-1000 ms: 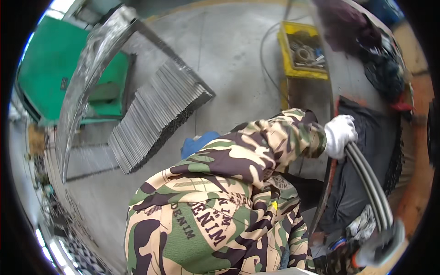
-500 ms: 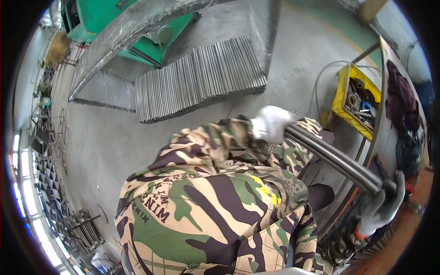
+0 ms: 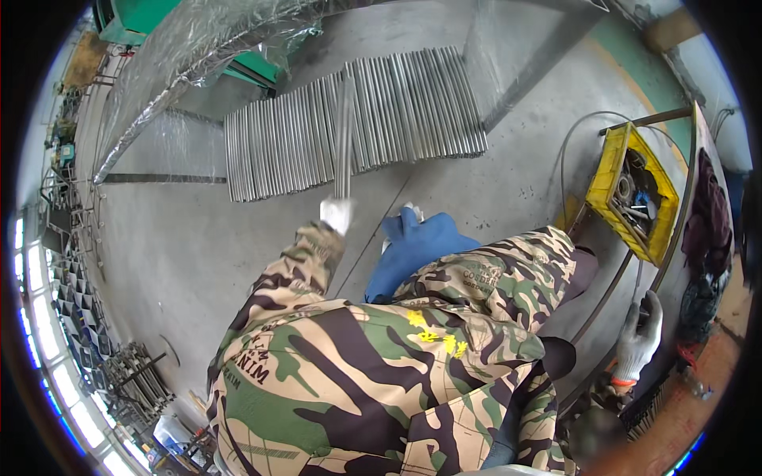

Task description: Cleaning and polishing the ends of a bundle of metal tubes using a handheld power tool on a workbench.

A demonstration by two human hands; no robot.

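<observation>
My left hand (image 3: 336, 215), in a white glove, is closed round the near end of a few grey metal tubes (image 3: 344, 147). These tubes are slightly blurred and reach away from me over the wide stack of metal tubes (image 3: 278, 147) on the floor; whether they touch it I cannot tell. Off to the right, my right hand (image 3: 640, 337), in a white glove with a grey palm, has its fingers stretched and apart. It is below the yellow crate (image 3: 607, 186) in the picture, beside the bench edge, and appears to hold nothing.
Clear plastic film (image 3: 186, 71) wraps a frame behind the stack. Blue cloth (image 3: 421, 242) shows in front of me. Tools and metal parts fill the yellow crate. Dark cloth (image 3: 709, 202) lies on the bench at right. Metal racks (image 3: 143, 377) stand at lower left.
My left hand has swung the tubes from the right side over to the stack. The right hand has come off their other end. The view has shifted, and blue cloth now shows.
</observation>
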